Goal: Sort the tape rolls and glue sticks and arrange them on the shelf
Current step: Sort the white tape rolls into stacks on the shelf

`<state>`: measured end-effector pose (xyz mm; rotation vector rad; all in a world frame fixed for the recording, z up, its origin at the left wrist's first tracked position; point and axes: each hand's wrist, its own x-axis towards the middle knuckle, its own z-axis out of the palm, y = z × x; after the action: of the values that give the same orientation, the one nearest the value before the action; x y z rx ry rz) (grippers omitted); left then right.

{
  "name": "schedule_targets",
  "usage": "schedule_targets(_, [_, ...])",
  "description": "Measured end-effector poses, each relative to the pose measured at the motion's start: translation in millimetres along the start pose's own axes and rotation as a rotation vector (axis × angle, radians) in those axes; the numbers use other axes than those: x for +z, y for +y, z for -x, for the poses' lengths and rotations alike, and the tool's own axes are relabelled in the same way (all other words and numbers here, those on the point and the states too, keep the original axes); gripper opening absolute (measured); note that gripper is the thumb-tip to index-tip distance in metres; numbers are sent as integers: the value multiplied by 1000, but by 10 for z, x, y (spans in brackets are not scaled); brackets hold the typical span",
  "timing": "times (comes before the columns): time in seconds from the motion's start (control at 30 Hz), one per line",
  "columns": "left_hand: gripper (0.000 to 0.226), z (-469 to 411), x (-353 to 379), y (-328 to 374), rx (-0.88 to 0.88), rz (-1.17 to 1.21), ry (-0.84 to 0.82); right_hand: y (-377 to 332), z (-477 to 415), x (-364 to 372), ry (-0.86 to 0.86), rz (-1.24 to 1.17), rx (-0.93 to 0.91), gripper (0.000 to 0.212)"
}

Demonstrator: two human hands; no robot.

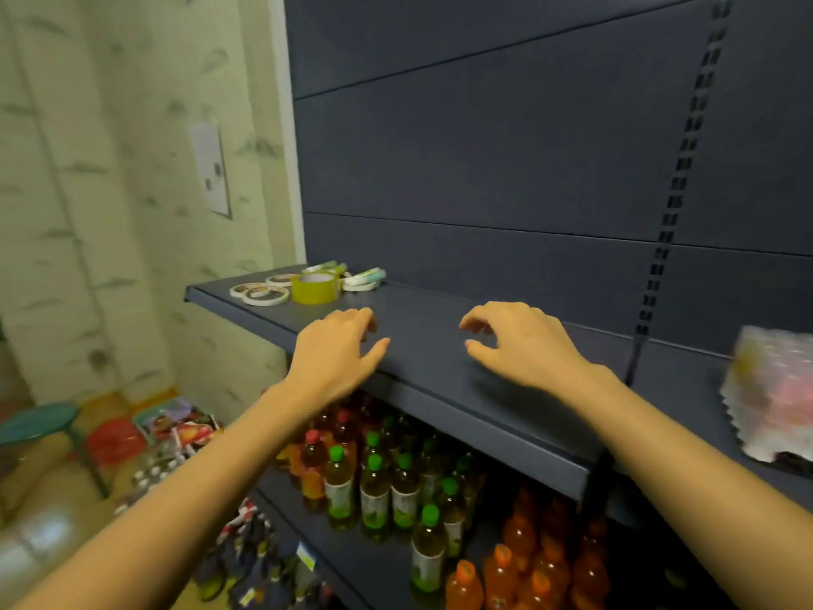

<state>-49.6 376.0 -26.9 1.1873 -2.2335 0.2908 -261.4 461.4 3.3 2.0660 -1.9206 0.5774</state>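
Several thin white tape rings point(264, 295) and one wide, glossy yellow tape roll point(316, 287) are laid flat at the left end of the matte dark shelf point(440, 328), with pale green cylindrical glue sticks point(369, 273) behind them. The left hand point(338, 350) and right hand point(519, 345) are held over the bare shelf, fingers loosely curled, nothing grasped.

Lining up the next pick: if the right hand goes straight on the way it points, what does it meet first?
The right hand would cross bare shelf, then probably meet the small tape rolls and glue stick at the pile's right edge. Depth is unclear.
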Motion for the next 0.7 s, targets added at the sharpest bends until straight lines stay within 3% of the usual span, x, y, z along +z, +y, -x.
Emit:
schedule_targets(0.37, [31,72,-93,-1901,-50,-48,-28,-1178,-1176,889,-88,-25,68,31])
schedule_targets(0.7, [27,-265,220,-2559,-82,97,-7,-1418,-2015,1444,-106,-45,217,30])
